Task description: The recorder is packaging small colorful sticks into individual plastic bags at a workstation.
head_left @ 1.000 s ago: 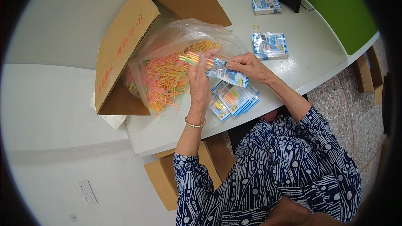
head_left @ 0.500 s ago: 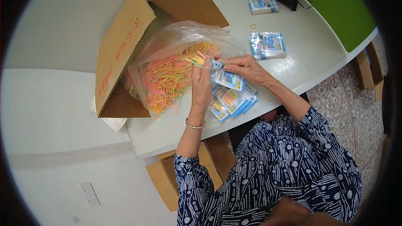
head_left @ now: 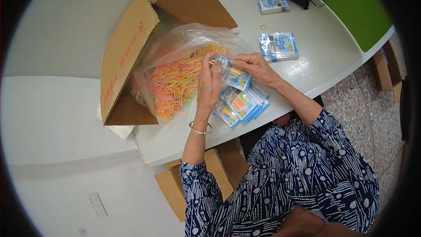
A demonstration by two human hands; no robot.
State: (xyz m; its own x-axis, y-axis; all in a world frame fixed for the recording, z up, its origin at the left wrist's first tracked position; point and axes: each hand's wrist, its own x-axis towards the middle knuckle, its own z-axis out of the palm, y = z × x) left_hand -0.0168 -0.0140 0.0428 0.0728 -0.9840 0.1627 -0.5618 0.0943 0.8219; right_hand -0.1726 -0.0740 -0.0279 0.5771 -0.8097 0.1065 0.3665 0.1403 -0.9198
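Both hands meet over the near edge of a white table [head_left: 333, 57], and between them sits a small clear packet [head_left: 234, 75] with a blue-striped border and a few coloured sticks inside. The right hand [head_left: 256, 66] pinches the packet's upper right edge between thumb and fingers. The left hand [head_left: 209, 79] stands upright against the packet's left end, its fingertips pressed together at the open mouth; whether they nip a stick there cannot be told. So the packet lies slanted between the two grips, its upper end at the fingertips and its lower end hanging toward the person.

Just below the hands, a fan of filled packets [head_left: 243, 105] lies flat on the table, partly under the left wrist, which wears a thin bangle [head_left: 200, 128].

Left of the hands, a clear bag [head_left: 184, 44] full of loose pink, orange and yellow sticks [head_left: 175, 85] spills out of an open cardboard box [head_left: 127, 52] lying on its side. The bag's edge touches the left hand.

Farther out on the table lie a stack of packets [head_left: 278, 46], another stack [head_left: 272, 3] and a small ring [head_left: 263, 27], well apart from the hands.
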